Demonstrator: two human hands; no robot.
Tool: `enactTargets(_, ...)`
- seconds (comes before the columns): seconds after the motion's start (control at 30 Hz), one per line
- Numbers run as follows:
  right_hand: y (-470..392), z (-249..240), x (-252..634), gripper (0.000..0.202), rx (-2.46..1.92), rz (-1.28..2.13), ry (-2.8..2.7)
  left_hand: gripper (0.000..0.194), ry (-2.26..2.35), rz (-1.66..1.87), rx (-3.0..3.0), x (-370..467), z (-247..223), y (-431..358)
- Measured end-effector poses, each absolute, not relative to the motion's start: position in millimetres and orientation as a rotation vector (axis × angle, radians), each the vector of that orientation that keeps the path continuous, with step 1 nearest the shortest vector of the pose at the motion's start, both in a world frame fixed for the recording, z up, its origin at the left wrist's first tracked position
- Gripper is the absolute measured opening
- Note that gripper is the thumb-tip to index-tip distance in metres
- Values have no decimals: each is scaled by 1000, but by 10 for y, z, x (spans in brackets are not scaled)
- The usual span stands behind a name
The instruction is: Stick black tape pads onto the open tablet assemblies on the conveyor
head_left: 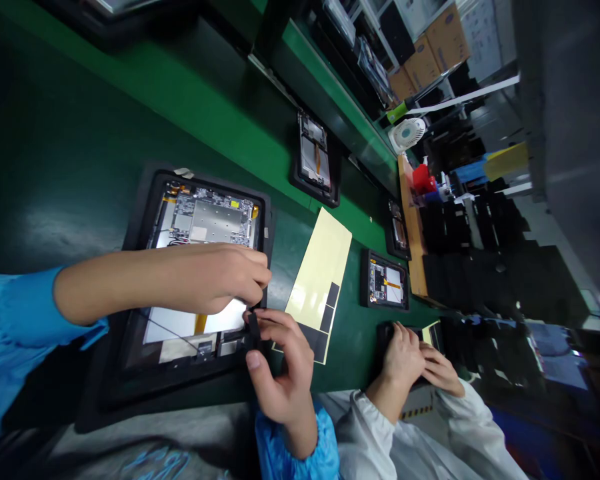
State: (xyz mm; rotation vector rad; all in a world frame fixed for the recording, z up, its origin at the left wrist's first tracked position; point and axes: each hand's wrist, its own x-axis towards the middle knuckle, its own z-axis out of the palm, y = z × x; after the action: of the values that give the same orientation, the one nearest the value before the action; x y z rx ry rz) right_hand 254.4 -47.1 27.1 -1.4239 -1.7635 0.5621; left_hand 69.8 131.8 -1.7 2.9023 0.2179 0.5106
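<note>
An opened tablet (pixel 217 223) lies in a black foam tray (pixel 105 400), its circuit board, silver battery area and orange flex cable exposed. My left hand (pixel 225 277) reaches across it from the left. Its fingers are curled together at the tablet's right edge, and what they pinch, if anything, is hidden. Just below, my right hand (pixel 285 363) grips a small black strip (pixel 253 330) between thumb and fingers at the same edge. A thin black wire (pixel 173 331) runs over the lower part of the tablet.
Right of the tray lies a pale yellow sheet (pixel 320 267) bearing black adhesive pieces (pixel 327 317). More opened tablets sit in trays (pixel 315 160) (pixel 386 281) along the green bench. A co-worker's hands (pixel 405 360) work at the right. A small white fan (pixel 407 133) stands beyond.
</note>
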Motion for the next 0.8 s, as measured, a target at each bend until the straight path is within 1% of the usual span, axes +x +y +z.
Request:
enactTargets(0.07, -475, 241, 2549, 7, -1415, 516, -1757, 33, 112, 517, 2718, 685, 27, 1322)
enactTargets(0.13, -481, 211, 2554, 8, -1392, 449, -1748, 29, 101, 531, 2612, 686, 32, 1336)
enactTargets(0.23, -498, 183, 2563, 12, -1386, 435, -1795, 25, 135, 535, 2665, 700, -7, 1363)
enactTargets(0.4, -544, 182, 2583, 17, -1406, 461, -1822, 27, 124, 646, 2709, 701, -36, 1396)
enactTargets(0.47, -538, 213, 2593, 15, -1404, 501, -1779, 26, 136, 678, 2749, 692, -32, 1412)
enactTargets(0.57, -443, 329, 2619, 5, -1407, 617, -1707, 26, 191, 710, 2846, 680, -47, 1452)
enactTargets(0.7, -153, 578, 2704, 25, -1440, 738, -1796, 30, 283, 810, 2872, 669, -108, 1506)
enactTargets(0.8, 127, 733, 2796, 32, -1480, 872, -1986, 31, 301, 848, 2830, 660, -138, 1524)
